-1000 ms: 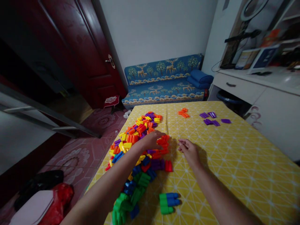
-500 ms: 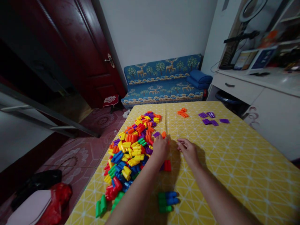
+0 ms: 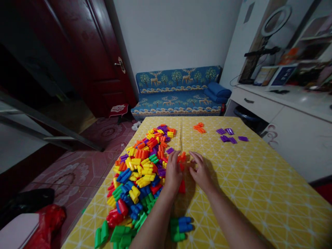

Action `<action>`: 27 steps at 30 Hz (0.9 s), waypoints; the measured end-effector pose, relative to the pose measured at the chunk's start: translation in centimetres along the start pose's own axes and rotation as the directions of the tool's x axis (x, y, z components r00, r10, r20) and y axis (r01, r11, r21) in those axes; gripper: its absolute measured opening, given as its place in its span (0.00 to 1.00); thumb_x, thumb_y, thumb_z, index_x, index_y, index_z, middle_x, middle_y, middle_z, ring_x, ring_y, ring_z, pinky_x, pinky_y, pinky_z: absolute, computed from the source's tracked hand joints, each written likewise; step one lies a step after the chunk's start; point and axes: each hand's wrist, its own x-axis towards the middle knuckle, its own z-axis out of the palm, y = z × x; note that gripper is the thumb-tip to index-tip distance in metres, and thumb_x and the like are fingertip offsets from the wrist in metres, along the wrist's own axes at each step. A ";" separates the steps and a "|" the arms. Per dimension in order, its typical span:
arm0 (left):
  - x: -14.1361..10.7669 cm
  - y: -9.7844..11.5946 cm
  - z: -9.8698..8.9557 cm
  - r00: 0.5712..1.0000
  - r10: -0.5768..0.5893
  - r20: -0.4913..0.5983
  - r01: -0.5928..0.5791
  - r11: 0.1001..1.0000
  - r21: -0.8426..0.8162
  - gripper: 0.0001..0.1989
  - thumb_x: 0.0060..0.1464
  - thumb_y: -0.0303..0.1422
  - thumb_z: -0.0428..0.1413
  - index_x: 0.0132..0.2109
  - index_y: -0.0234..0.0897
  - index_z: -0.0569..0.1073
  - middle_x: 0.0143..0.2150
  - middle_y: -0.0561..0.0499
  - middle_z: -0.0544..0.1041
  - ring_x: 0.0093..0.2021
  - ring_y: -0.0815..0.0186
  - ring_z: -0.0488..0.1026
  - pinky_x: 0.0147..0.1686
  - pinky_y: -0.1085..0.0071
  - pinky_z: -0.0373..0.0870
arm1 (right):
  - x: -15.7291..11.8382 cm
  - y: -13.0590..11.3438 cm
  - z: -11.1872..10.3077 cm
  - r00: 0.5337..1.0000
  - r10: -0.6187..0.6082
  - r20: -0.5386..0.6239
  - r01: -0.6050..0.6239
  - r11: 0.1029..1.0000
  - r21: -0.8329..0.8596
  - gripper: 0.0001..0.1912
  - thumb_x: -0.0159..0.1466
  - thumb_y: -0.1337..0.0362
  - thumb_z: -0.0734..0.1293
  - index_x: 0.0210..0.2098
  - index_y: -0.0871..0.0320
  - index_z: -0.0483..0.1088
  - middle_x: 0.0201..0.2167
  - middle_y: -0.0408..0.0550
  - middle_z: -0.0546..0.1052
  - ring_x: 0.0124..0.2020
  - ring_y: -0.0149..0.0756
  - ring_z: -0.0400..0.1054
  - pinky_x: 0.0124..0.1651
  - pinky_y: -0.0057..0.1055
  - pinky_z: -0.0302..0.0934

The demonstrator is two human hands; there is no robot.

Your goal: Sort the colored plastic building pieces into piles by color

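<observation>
Blocks (image 3: pixel 141 169) of mixed colours are heaped on the counter (image 3: pixel 259 180), from the centre of the frame down to its lower left. At the centre, a few orange blocks (image 3: pixel 183 156) are flanked by both hands. The left hand (image 3: pixel 174 174) is set against the heap's right edge, its fingers curved down beside the orange blocks; whether anything is gripped cannot be told. The fingers of the right hand (image 3: pixel 202 174) are parted, thumb away from forefinger, with nothing held.

The left hand is closely crowded by the heap, and a purple block (image 3: pixel 169 150) is left just beyond its fingertips. A red block (image 3: pixel 182 187) is partly hidden by the left wrist. The heap's lower right edge is covered by the left forearm, beside which a green-and-blue stack (image 3: pixel 181 228) is seen at lower centre.

Right of centre, higher up, an orange cluster (image 3: pixel 199 127) is laid well apart from the heap, with purple pieces (image 3: pixel 228 134) spread farther right. The counter's far edge is backed by a blue sofa (image 3: pixel 176 101). The upper left is filled by a red door (image 3: pixel 85 52), the right by a white cabinet (image 3: pixel 261 105). A red bag (image 3: pixel 50 221) is seen at lower left.
</observation>
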 end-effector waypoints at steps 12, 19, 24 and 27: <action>0.3 -0.3 0.1 0.983 -0.083 -0.167 0.074 0.995 -0.060 0.27 0.54 0.18 0.45 0.60 0.37 0.64 0.60 0.42 0.68 0.63 0.58 0.63 0.64 0.56 0.58 | 0.0 -1.4 0.6 0.886 -0.132 0.445 0.345 0.829 -0.440 0.33 0.61 0.70 0.61 0.66 0.55 0.58 0.66 0.52 0.61 0.69 0.47 0.46 0.66 0.50 0.48; 0.0 -0.3 0.5 0.999 -0.041 0.012 0.040 0.995 0.087 0.27 0.48 0.15 0.48 0.55 0.34 0.69 0.61 0.38 0.63 0.62 0.55 0.62 0.62 0.57 0.61 | 0.3 -2.3 0.0 0.981 -0.076 0.180 0.144 0.902 -0.407 0.12 0.63 0.71 0.61 0.43 0.57 0.74 0.42 0.53 0.76 0.47 0.44 0.67 0.50 0.37 0.63; -0.2 0.4 0.5 0.975 -0.051 0.217 -0.024 0.943 0.331 0.13 0.59 0.24 0.48 0.46 0.36 0.75 0.51 0.40 0.72 0.54 0.56 0.67 0.53 0.60 0.67 | 2.2 0.3 -0.5 0.995 0.062 -0.077 -0.084 0.939 -0.335 0.16 0.67 0.65 0.58 0.51 0.56 0.71 0.45 0.53 0.75 0.45 0.42 0.70 0.47 0.36 0.64; 0.0 0.5 0.6 0.941 -0.060 0.334 -0.103 0.888 0.449 0.11 0.60 0.25 0.49 0.41 0.36 0.76 0.44 0.43 0.75 0.51 0.56 0.67 0.49 0.63 0.68 | 4.0 0.9 -0.6 0.995 0.087 0.040 -0.061 0.901 -0.430 0.22 0.67 0.67 0.58 0.59 0.53 0.66 0.52 0.53 0.71 0.46 0.40 0.70 0.44 0.33 0.63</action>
